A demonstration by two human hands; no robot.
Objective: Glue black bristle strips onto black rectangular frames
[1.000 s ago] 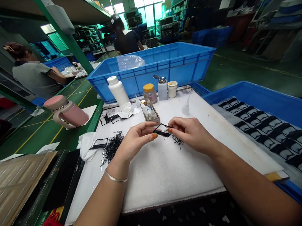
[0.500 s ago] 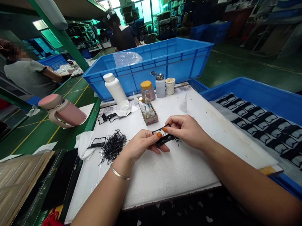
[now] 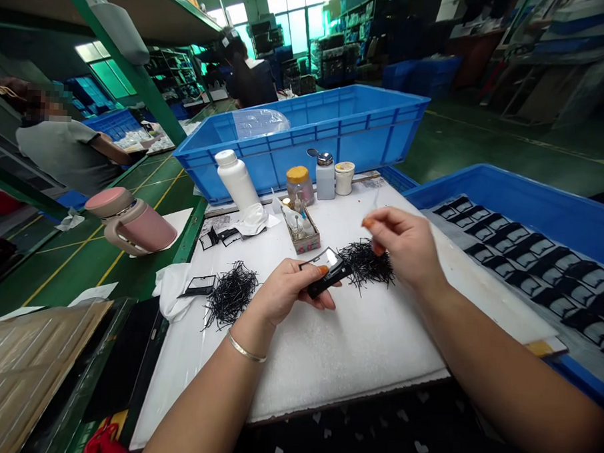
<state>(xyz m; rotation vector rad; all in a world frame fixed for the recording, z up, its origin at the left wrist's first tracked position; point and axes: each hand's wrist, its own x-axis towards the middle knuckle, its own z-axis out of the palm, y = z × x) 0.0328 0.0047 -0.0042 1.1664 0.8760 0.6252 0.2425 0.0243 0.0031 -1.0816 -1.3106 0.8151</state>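
My left hand (image 3: 297,283) grips a small black plastic frame part (image 3: 330,274) with a clear window, thumb on top and fingers beneath. Raised to the right, my right hand (image 3: 404,241) has thumb and fingertips drawn together. Its fingers overlap a small translucent squeeze bottle, of which only the thin tip (image 3: 376,200) shows. Whether they pinch anything is hidden. Just below the right fingers lies a pile of short black strips (image 3: 368,264). Another pile of black strips (image 3: 232,291) lies left of my left hand, beside a second black frame (image 3: 200,285) on a white cloth (image 3: 171,294).
Behind the work are a small box of tools (image 3: 308,242), a white bottle (image 3: 238,183), a yellow-lidded jar (image 3: 300,185), a pump bottle (image 3: 326,179) and a blue crate (image 3: 305,150). A blue bin (image 3: 484,178) of black parts is right; a pink flask (image 3: 136,222) left. Two people sit beyond.
My right hand has left the black frame and moved right and up, uncovering the right pile of strips. My left hand keeps hold of the frame, whose window now shows.
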